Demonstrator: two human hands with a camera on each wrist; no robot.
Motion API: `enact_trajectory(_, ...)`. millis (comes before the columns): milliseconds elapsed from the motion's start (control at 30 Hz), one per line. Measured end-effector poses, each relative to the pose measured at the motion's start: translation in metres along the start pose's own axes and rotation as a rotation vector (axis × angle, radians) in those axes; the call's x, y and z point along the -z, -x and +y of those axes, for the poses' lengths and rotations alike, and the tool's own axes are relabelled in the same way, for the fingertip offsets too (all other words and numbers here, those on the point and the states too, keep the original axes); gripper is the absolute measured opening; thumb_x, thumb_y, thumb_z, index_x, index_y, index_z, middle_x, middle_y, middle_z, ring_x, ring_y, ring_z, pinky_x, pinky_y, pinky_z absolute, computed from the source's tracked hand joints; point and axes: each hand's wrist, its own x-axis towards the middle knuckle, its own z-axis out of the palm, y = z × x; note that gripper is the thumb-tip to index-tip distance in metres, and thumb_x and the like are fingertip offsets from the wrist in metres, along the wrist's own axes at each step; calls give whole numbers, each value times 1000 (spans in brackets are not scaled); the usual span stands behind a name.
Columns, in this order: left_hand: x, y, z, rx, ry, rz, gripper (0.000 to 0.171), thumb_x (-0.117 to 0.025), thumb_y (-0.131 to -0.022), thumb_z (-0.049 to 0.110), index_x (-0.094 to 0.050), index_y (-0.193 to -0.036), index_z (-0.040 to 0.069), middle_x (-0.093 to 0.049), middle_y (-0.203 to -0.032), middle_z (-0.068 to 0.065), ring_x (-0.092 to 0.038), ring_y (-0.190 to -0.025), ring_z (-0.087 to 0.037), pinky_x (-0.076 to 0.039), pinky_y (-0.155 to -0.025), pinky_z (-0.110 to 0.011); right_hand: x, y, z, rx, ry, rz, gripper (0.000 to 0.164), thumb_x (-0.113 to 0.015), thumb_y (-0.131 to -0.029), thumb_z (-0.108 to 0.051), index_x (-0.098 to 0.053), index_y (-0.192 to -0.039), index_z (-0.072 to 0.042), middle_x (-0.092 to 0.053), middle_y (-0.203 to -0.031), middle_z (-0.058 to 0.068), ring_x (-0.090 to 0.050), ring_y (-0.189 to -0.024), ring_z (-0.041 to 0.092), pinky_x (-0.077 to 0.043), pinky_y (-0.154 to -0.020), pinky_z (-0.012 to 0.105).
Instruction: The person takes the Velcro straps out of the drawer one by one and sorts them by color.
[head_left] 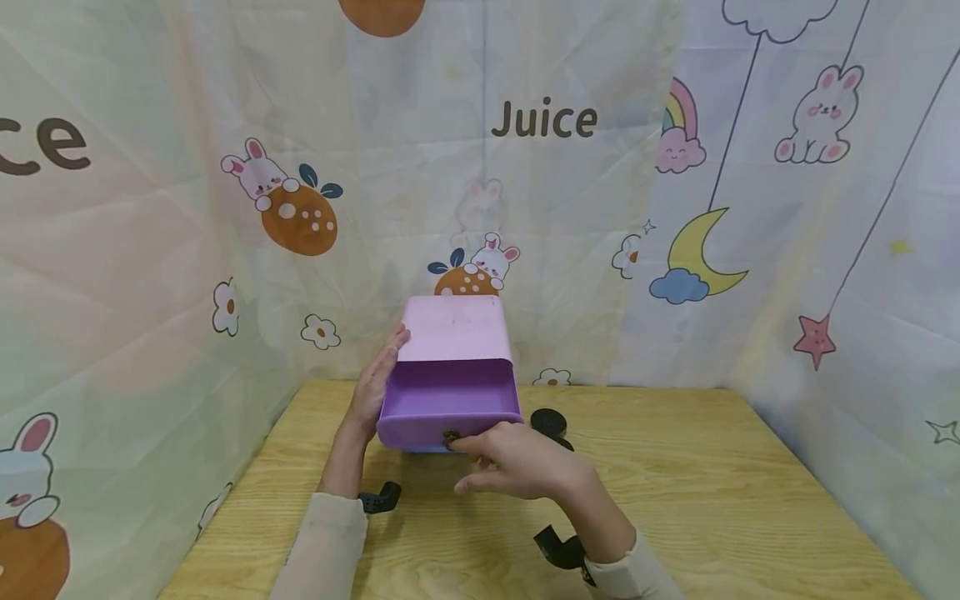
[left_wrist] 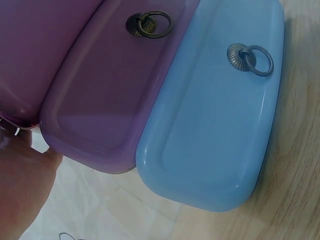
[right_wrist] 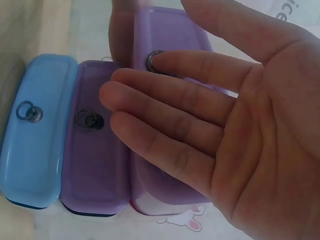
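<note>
A small pink drawer cabinet (head_left: 455, 327) stands on the table, with its purple top drawer (head_left: 420, 432) pulled out and its inside showing. My left hand (head_left: 372, 387) rests along the cabinet's left side, fingers fairly straight. The index fingertip of my right hand (head_left: 517, 462) touches the metal ring pull (right_wrist: 151, 61) on the top drawer's front. The thumb stands apart and the other fingers reach out straight. Below, a darker purple drawer (left_wrist: 100, 95) and a light blue drawer (left_wrist: 215, 115) are closed, each with its own ring pull.
Black round objects (head_left: 549, 422) lie on the wooden table (head_left: 712, 492) to the right of the cabinet, partly behind my right hand. A printed cloth (head_left: 555, 208) with rabbits and fruit hangs behind and along both sides.
</note>
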Motion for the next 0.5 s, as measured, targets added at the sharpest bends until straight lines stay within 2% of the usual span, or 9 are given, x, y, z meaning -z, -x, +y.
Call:
enact_trajectory(133,-1,0,2,4,-4,0,55,-36,-114,42,-39,-161,14,-22,-174,9,-9,-163,-16,-1,-131,-50,-2,-1,-1,-13,-61,-23,33,-74,-97,-37,-65,-126,-23,-72,-95,-18,-67,-82,-6,-54,-74,16)
enact_trajectory(267,-1,1,2,5,-7,1,56,-36,-113,44,-38,-161,15,-22,-174,10,-9,-162,-16,-1,-131,-50,-4,-2,-4,-10,-60,-2,26,-73,-99,-26,-62,-122,-19,-72,-93,-14,-67,-78,-5,-53,-69,15)
enact_trajectory(400,-2,1,1,1,-6,5,56,-37,-113,44,-39,-161,14,-23,-173,10,-10,-162,-15,-2,-131,-49,-6,-5,-8,19,40,107,9,-66,-102,-12,-63,-110,-15,-72,-92,-5,-59,-72,-4,-50,-67,13)
enact_trajectory(500,-2,1,0,-4,-3,7,56,-37,-113,43,-40,-161,14,-23,-173,10,-10,-162,-15,-2,-131,-49,-10,-8,-12,10,129,216,6,-66,-102,-9,-65,-101,-15,-74,-91,-3,-58,-72,-3,-50,-67,14)
